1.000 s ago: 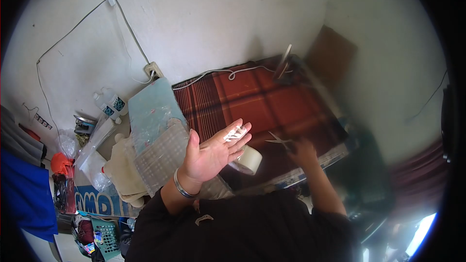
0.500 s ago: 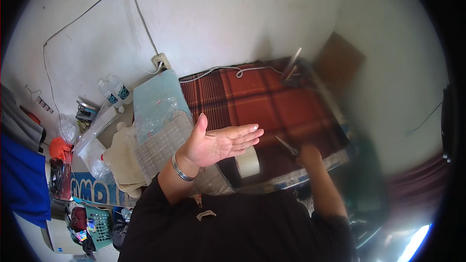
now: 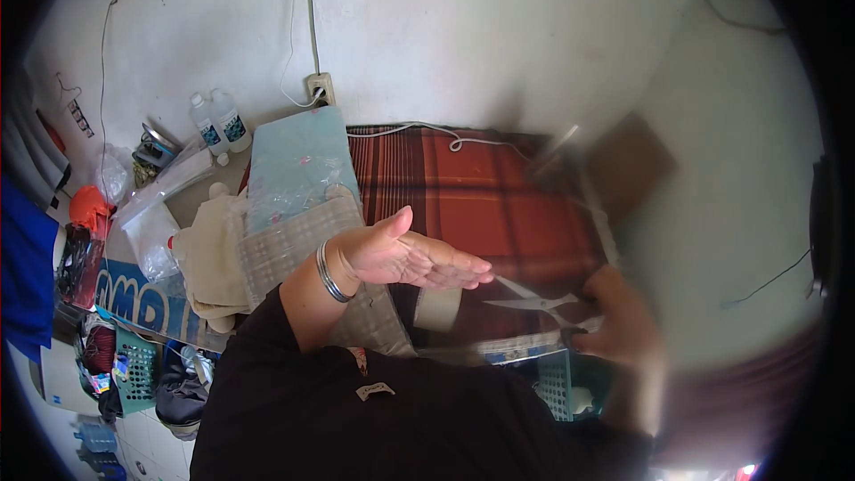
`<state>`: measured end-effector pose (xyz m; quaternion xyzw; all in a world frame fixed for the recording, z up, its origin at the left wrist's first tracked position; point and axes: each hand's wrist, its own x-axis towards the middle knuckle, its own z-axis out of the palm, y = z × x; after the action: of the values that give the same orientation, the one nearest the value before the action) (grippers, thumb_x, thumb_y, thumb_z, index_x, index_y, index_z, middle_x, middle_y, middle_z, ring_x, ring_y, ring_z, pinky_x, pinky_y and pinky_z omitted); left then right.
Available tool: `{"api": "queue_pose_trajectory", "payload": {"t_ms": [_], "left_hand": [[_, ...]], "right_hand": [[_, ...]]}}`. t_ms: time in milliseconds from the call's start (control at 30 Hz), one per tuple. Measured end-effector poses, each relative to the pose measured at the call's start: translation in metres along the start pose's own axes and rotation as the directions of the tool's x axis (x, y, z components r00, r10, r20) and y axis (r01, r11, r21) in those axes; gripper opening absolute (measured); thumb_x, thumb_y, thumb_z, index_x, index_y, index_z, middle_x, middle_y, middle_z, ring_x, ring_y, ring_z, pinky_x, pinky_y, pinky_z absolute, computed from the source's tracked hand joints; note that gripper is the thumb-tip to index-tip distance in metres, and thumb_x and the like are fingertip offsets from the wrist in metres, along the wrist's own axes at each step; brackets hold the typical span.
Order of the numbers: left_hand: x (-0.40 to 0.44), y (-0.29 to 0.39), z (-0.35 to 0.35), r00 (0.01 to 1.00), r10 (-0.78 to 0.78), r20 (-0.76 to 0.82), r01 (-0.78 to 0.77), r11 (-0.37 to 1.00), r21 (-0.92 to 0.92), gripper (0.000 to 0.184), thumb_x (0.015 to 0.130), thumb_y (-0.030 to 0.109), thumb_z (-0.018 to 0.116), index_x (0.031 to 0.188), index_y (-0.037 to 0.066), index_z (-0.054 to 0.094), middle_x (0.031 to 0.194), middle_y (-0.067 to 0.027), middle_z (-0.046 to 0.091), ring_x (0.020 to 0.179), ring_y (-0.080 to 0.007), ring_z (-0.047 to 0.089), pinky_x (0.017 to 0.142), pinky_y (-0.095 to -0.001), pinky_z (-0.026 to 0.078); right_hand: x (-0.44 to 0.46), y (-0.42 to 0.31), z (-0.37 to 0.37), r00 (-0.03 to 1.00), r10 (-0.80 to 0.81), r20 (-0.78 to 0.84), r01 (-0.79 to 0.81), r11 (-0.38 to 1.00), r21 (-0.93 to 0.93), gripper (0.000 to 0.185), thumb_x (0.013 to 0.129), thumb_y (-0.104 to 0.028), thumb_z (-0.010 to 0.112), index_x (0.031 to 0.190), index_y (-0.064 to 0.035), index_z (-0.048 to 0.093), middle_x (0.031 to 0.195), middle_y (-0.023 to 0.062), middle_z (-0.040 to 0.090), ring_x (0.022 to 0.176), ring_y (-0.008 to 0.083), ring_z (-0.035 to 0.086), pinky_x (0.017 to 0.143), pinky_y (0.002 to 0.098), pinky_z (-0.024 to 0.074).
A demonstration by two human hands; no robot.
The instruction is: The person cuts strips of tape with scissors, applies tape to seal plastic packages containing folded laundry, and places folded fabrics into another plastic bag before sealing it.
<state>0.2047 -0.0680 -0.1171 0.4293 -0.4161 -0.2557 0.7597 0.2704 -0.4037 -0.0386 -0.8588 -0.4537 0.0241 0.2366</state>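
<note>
My left hand (image 3: 414, 258), with silver bangles at the wrist, is held out over the table, fingers stretched and thumb raised. Partly below its fingers, a roll of clear tape (image 3: 437, 309) stands on the dark part of the red plaid cloth (image 3: 481, 187). On the right, my right hand (image 3: 614, 316) is bent round the handles of the scissors (image 3: 533, 302). The scissor blades are spread and point left, toward my left fingertips. The right hand is slightly blurred.
Plastic-wrapped fabric (image 3: 303, 240) and a light blue piece (image 3: 298, 160) lie left of the cloth. Farther left are cream gloves or cloth (image 3: 214, 254) and two bottles (image 3: 233, 127). A white cable (image 3: 457, 139) runs along the wall. A green basket (image 3: 554, 385) stands below the table edge.
The view has turned to the right. The scissors have opened wider, after being nearly closed half a second ago. My left hand has tilted, its fingers now pointing right.
</note>
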Motion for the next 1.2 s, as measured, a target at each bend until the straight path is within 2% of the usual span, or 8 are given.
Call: {"api": "queue_pose_trajectory", "payload": {"t_ms": [300,367,467,567,733,900,1033,1200], "left_hand": [[-0.011,0.006,0.009,0.993,-0.119,-0.022,0.12,0.993,0.018,0.101,0.088,0.074,0.012,0.144,-0.009,0.021,0.153,-0.0214,0.021,0.143,-0.0293,0.02,0.116,-0.0416,0.015],[-0.007,0.011,0.017,0.989,-0.147,-0.015,0.147,0.988,0.045,0.111,0.084,0.079,0.017,0.14,-0.018,0.015,0.151,-0.028,0.018,0.143,-0.031,0.017,0.117,-0.0394,0.013],[-0.009,0.011,0.017,0.989,-0.151,0.006,0.15,0.988,0.039,0.113,0.084,0.079,0.019,0.14,-0.019,0.015,0.15,-0.0293,0.018,0.143,-0.031,0.016,0.117,-0.0392,0.013],[-0.01,0.009,0.014,0.995,-0.079,0.054,0.077,0.996,0.042,0.105,0.087,0.076,0.015,0.143,-0.012,0.018,0.152,-0.0224,0.021,0.143,-0.0277,0.017,0.116,-0.0391,0.014],[-0.012,0.011,0.013,0.993,-0.105,0.056,0.102,0.994,0.047,0.106,0.086,0.078,0.016,0.144,-0.011,0.018,0.153,-0.0211,0.02,0.143,-0.0277,0.018,0.116,-0.0407,0.013],[-0.01,0.007,0.009,0.992,-0.082,0.092,0.082,0.997,0.011,0.106,0.085,0.078,0.016,0.145,-0.008,0.015,0.155,-0.0199,0.015,0.143,-0.0302,0.017,0.115,-0.044,0.013],[-0.008,0.008,0.011,0.995,-0.059,0.075,0.057,0.998,0.033,0.105,0.085,0.078,0.017,0.147,-0.006,0.009,0.156,-0.0203,0.01,0.144,-0.033,0.015,0.115,-0.0466,0.013],[-0.016,0.016,0.004,0.996,-0.028,0.086,0.024,0.999,0.043,0.103,0.086,0.077,0.018,0.148,-0.005,0.006,0.156,-0.0207,0.009,0.144,-0.0329,0.014,0.115,-0.0472,0.012]], "right_hand": [[0.029,-0.026,0.01,0.992,-0.119,0.046,0.119,0.993,0.007,0.045,0.049,-0.016,0.076,0.088,-0.0021,0.058,0.085,0.0109,0.053,0.079,0.0311,0.056,0.067,0.0391,0.0466],[0.034,-0.029,0.013,0.987,-0.153,0.051,0.153,0.988,0.001,0.045,0.049,-0.016,0.076,0.088,-0.0022,0.058,0.085,0.0109,0.053,0.078,0.031,0.056,0.066,0.0391,0.0464],[0.039,-0.031,0.015,0.98,-0.192,0.05,0.192,0.981,0.009,0.044,0.049,-0.017,0.077,0.087,-0.0024,0.059,0.083,0.0109,0.053,0.076,0.0306,0.057,0.063,0.0389,0.046],[0.042,-0.031,0.015,0.978,-0.203,0.051,0.202,0.979,0.029,0.041,0.049,-0.018,0.077,0.082,-0.0024,0.059,0.078,0.0104,0.053,0.072,0.0298,0.057,0.061,0.0386,0.0457],[0.039,-0.021,0.019,0.975,-0.208,0.074,0.203,0.977,0.065,0.035,0.05,-0.017,0.077,0.076,-0.0022,0.059,0.071,0.0091,0.054,0.065,0.0291,0.057,0.058,0.038,0.0455],[0.036,-0.019,0.017,0.987,-0.094,0.131,0.08,0.99,0.112,0.035,0.05,-0.016,0.078,0.076,-0.0022,0.059,0.073,0.009,0.055,0.068,0.0293,0.058,0.06,0.0372,0.0457],[0.033,-0.02,0.017,0.987,-0.151,0.059,0.151,0.989,0.014,0.039,0.049,-0.015,0.078,0.081,-0.0014,0.059,0.079,0.0108,0.055,0.074,0.029,0.057,0.064,0.0368,0.0461],[0.006,-0.008,-0.002,0.994,0.019,0.111,-0.019,1.0,-0.002,0.043,0.047,-0.016,0.078,0.082,-0.0011,0.056,0.083,0.0123,0.052,0.079,0.0302,0.055,0.069,0.0378,0.0456]]}}
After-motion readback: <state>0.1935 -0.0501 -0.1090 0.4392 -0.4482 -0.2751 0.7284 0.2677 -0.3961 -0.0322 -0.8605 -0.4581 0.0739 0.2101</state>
